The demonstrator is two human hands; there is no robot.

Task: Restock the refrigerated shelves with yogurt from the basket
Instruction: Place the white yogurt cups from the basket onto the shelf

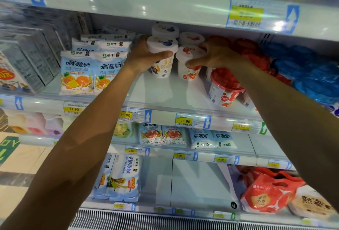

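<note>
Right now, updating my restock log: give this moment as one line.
left hand grips blueberry cup | right hand grips strawberry cup | both cups upright, side by side, deep in shelf

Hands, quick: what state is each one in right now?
Left hand: grips the white round yogurt cup with the blueberry lid.
Right hand: grips the white round yogurt cup with the strawberry lid.
</note>
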